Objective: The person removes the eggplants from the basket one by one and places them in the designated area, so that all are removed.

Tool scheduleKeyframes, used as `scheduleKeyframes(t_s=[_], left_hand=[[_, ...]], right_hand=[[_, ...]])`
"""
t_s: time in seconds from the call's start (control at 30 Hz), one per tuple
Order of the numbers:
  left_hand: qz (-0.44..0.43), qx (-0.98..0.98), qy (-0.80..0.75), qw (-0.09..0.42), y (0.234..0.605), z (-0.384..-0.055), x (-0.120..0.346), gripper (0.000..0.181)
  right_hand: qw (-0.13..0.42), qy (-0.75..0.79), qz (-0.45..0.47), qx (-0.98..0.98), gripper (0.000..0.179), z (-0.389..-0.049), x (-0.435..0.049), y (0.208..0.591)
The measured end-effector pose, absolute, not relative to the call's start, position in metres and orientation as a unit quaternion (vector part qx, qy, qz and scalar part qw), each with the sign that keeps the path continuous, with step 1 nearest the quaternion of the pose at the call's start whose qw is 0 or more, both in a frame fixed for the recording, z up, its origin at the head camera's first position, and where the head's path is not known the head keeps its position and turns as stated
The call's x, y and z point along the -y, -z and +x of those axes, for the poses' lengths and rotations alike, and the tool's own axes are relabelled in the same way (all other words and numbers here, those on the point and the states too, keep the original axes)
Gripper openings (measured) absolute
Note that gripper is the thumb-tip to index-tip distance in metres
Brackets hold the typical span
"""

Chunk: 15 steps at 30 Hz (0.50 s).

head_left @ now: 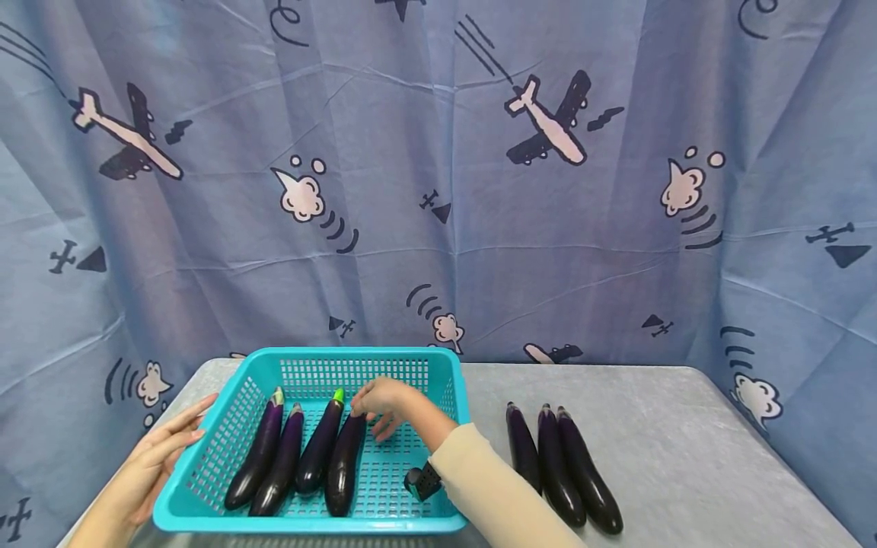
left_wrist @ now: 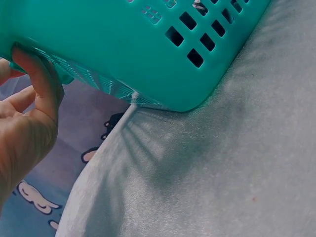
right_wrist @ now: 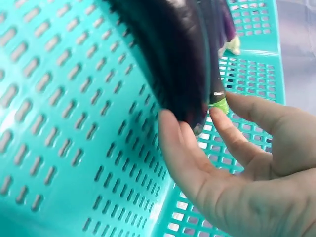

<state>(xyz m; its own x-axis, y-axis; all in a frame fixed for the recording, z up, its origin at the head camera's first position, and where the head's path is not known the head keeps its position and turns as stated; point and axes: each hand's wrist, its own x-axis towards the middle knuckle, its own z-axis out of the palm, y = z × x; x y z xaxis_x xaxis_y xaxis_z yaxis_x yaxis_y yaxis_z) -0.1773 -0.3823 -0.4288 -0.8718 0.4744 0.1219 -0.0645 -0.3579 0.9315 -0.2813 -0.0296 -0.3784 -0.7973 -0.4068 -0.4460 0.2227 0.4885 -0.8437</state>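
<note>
Several dark purple eggplants (head_left: 318,453) lie side by side in a turquoise plastic basket (head_left: 308,525). In the head view my right hand (head_left: 387,403) is over the basket, its fingertips at the stem end of the rightmost eggplant (head_left: 346,464) there. In the right wrist view that eggplant (right_wrist: 173,64) is blurred, and the right hand's fingers (right_wrist: 173,143) are spread around its tip without a clear pinch. My left hand (head_left: 154,457) touches the basket's left rim from outside. Its slightly bent fingers reach under the basket's rim (left_wrist: 98,44) in the left wrist view.
Three more eggplants (head_left: 562,468) lie on the grey table (head_left: 685,441), right of the basket. A blue curtain (head_left: 411,289) with airplane prints hangs behind the table. A small black device (head_left: 422,482) sits at the right wrist.
</note>
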Motion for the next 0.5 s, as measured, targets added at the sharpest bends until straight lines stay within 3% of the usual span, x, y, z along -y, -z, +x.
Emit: scheduleKeyframes(t_s=[0.5], left_hand=[[0.209, -0.495, -0.825, 0.177, 0.4309, -0.1786, 0.3818, 0.064]], right_hand=[[0.308, 0.461, -0.118, -0.824, 0.024, -0.2756, 0.0342, 0.3878]])
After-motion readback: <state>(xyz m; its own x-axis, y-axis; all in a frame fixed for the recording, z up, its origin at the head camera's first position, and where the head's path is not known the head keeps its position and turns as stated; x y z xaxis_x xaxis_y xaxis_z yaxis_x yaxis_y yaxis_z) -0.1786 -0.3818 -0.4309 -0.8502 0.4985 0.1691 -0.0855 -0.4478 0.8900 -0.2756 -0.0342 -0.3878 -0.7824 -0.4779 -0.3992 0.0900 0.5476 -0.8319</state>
